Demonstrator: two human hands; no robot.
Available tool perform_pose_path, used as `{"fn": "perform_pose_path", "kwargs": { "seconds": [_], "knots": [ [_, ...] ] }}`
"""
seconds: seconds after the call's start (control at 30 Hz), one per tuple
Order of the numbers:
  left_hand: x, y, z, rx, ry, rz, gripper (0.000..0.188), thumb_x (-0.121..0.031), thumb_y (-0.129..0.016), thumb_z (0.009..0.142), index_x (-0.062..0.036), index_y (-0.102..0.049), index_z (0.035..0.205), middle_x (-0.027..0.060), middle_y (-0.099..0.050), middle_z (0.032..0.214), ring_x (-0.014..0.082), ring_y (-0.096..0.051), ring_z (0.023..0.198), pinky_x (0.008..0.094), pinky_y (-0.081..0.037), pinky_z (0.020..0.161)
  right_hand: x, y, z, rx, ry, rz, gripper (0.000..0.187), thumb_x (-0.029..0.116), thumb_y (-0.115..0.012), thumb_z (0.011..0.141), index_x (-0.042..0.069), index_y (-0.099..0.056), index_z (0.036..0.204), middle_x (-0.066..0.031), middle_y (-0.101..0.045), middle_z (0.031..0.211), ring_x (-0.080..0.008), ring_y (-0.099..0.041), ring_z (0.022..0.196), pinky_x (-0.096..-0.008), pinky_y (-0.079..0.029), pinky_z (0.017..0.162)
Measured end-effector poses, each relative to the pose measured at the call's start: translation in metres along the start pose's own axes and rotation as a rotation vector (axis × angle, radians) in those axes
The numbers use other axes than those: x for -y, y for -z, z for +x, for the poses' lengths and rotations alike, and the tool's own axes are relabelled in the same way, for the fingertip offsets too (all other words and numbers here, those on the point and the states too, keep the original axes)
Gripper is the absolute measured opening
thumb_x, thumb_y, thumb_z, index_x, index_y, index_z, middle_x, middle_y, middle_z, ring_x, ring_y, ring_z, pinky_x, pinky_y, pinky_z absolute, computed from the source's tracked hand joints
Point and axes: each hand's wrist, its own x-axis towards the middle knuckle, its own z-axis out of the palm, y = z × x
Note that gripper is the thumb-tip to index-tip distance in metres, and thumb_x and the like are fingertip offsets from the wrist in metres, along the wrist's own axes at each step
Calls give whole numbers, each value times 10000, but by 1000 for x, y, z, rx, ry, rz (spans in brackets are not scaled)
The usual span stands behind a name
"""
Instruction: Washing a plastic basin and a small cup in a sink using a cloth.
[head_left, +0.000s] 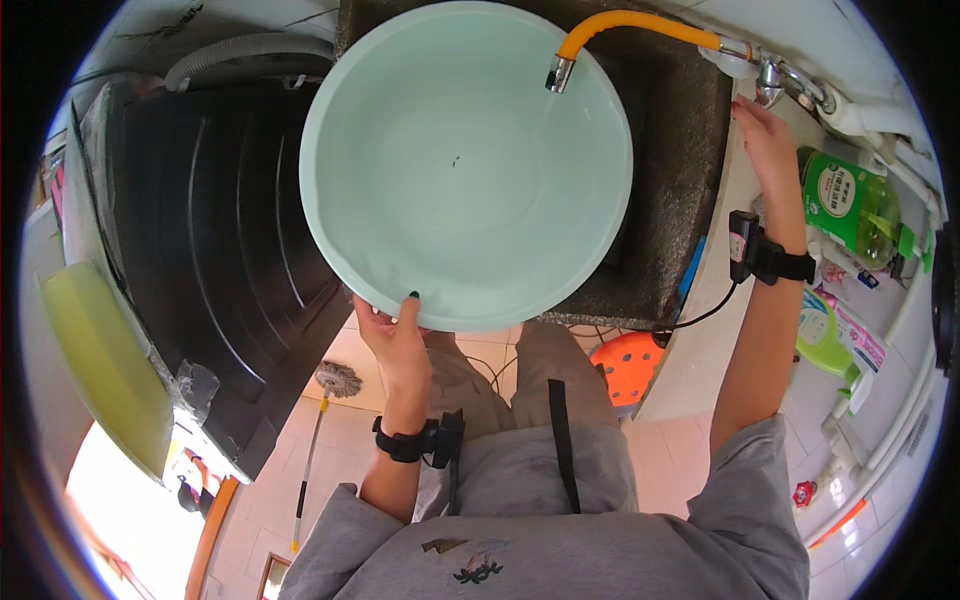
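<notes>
A large pale green basin (440, 200) rests over a dark stone sink (680, 190). My left hand (396, 342) grips its near rim, thumb inside and fingers underneath. Over the basin's far right side bends an orange tap hose (640, 20) with a metal nozzle (560, 75); a faint thin stream may be falling from it, though I cannot tell for sure. My right hand (768, 150) reaches up beside the metal tap (768, 80), fingers stretched out just below and left of it. Whether they touch the tap is unclear. A small dark speck lies on the basin's bottom.
To the left stands a black ridged panel (215, 230) with a yellow-green basin (105, 370) beside it. Green bottles (850, 210) line the right ledge near white pipes (880, 120). An orange perforated stool (628, 368) and a mop (335, 380) are below.
</notes>
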Motion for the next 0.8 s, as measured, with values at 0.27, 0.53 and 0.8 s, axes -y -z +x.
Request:
{"fn": "perform_pose_path", "kwargs": {
  "seconds": [0.27,0.53,0.8],
  "knots": [
    [-8,16,32,111,103,-43,551,86,-490,690,-17,-346,1212,90,-529,1022,146,-578,828,249,-531,573,47,-71,-100,4,-270,161,611,372,-676,734,-44,-454,1123,-98,-594,832,-163,-553,719,-281,-442,658],
    [-22,25,87,340,144,282,521,60,-520,696,-19,-395,1196,124,-536,1062,225,-581,896,313,-502,696,46,-136,-184,-130,-559,990,271,-43,-479,695,-105,-544,950,-80,-607,903,-144,-559,805,-256,-431,741],
    [-48,-105,104,568,-325,566,377,-93,-480,850,49,-424,1195,183,-555,1088,247,-551,993,283,-416,849,56,-121,-233,-458,-615,803,153,-39,-506,685,-106,-545,817,-73,-611,762,-99,-523,700,-228,-412,664]
  ]
}}
